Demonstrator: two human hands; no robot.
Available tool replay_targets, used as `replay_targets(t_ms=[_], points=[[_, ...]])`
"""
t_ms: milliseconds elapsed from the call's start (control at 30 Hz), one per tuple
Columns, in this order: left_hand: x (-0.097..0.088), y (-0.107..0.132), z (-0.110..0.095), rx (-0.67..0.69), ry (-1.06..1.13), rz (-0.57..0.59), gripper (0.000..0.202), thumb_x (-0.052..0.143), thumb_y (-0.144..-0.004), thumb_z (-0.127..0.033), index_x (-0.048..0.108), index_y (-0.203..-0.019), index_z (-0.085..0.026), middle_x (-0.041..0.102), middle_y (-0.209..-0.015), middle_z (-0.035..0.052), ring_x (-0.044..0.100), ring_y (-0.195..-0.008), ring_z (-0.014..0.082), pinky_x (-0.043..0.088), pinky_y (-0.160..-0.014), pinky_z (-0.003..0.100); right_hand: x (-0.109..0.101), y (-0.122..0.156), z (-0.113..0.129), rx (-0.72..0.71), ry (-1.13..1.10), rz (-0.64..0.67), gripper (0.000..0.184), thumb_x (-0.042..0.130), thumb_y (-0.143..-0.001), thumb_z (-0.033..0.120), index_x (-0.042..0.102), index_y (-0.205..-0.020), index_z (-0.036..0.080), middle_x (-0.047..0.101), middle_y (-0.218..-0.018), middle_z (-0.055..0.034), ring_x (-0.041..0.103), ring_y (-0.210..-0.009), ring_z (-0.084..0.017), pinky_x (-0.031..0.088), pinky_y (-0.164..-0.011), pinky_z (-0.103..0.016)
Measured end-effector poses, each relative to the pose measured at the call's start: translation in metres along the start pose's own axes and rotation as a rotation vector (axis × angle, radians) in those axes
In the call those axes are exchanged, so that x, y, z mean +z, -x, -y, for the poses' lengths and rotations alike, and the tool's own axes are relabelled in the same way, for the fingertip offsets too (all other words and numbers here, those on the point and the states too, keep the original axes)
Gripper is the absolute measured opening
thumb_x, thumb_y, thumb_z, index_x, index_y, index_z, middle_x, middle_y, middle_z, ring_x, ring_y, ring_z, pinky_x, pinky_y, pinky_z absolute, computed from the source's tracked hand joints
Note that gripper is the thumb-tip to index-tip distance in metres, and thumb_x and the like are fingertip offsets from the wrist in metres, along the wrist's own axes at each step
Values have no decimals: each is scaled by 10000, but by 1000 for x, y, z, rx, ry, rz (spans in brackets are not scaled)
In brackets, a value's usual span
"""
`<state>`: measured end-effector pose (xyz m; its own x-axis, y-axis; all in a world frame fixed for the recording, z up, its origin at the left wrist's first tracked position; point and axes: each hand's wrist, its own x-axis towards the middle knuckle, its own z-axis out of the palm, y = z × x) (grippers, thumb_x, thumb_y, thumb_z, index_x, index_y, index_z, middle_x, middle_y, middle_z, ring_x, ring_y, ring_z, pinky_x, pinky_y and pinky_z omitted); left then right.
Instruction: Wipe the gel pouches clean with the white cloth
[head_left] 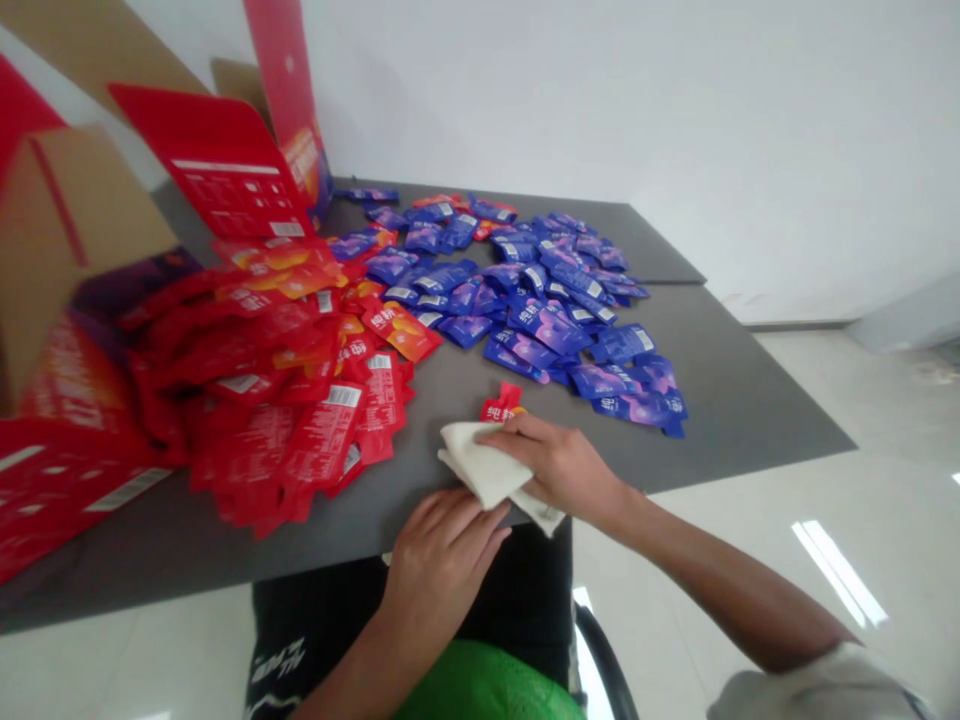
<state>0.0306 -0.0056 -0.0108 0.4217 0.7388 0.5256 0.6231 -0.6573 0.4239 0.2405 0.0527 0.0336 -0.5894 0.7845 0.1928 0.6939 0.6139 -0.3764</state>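
Observation:
My right hand (559, 462) is closed on a folded off-white cloth (487, 465) near the table's front edge. Just beyond the cloth shows the top of a red pouch (502, 402); the rest of that pouch is hidden under the cloth. My left hand (446, 545) lies at the table edge with its fingers stretched out flat, their tips at the cloth's lower side. What is under those fingers cannot be seen. Left of my hands is a heap of red pouches (262, 370), and beyond them a spread of blue-purple pouches (540, 320).
An open red carton (82, 470) lies at the left, with red pouches at its mouth. Behind it stands another red box (217, 165) with raised flaps. The grey table (735, 400) meets a white wall (637, 100) at the back.

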Motion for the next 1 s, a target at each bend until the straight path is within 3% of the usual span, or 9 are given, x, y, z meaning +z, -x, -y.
replay_targets(t_ms=[100,233,367,533,600,700,833,900,1000], points=[[0,-1,0,13,55,11,203,618,-1016,-217,734,-1183,-220,776,-1176,26,719,-1105,225,548,-972,391,-3,-20,-30,103,91,-38,488,643,-914,113,639,-1385,244,680,-1260,-85,709,-1055,-217,577,-845,-275],[1,-1,0,6,59,8,193,636,-1007,-221,740,-1170,-222,778,-1178,14,721,-1111,220,549,-981,389,-15,-38,-52,159,193,-54,463,618,-925,118,650,-1379,207,687,-1198,-92,711,-998,-223,578,-818,-279],[1,-1,0,10,47,7,199,620,-1016,-235,744,-1171,-222,780,-1161,32,725,-1086,226,557,-960,391,-19,-20,-27,82,102,-133,489,578,-946,120,604,-1420,233,671,-1265,-94,703,-1055,-221,581,-856,-289],[-1,0,-1,-4,-19,-21,182,622,-1009,-264,772,-931,-197,768,-859,43,724,-829,245,567,-842,417,-5,9,11,-23,-18,12,457,615,-956,155,605,-1402,256,700,-1259,-74,715,-1060,-208,584,-873,-293],[-2,0,-1,-5,-9,-12,154,631,-1005,-252,772,-973,-199,778,-903,38,726,-857,242,560,-855,411,-2,7,8,1,-24,29,461,636,-942,144,619,-1387,263,700,-1267,-68,715,-1070,-206,580,-883,-289],[-1,-1,-1,9,36,3,189,640,-1003,-211,745,-1160,-215,785,-1136,26,726,-1055,231,538,-955,391,-3,-9,-14,66,1,-10,477,640,-929,117,634,-1386,254,682,-1288,-73,707,-1087,-209,574,-875,-272],[1,-1,0,14,52,9,195,641,-1003,-203,739,-1170,-223,776,-1196,12,717,-1123,227,532,-982,393,-11,-30,-42,158,122,-40,468,617,-927,91,651,-1375,218,688,-1226,-83,713,-1010,-211,573,-821,-264],[1,-1,1,8,49,11,188,642,-1003,-211,741,-1162,-224,778,-1190,11,722,-1110,228,539,-970,397,-16,-33,-44,171,162,-44,460,609,-929,93,653,-1372,207,690,-1217,-87,714,-983,-214,574,-784,-265],[1,0,1,10,43,-1,188,637,-1007,-220,742,-1163,-221,778,-1187,19,724,-1095,228,543,-963,395,-20,-22,-29,111,126,-94,468,587,-945,101,624,-1402,197,683,-1251,-97,710,-1021,-219,577,-812,-277]])
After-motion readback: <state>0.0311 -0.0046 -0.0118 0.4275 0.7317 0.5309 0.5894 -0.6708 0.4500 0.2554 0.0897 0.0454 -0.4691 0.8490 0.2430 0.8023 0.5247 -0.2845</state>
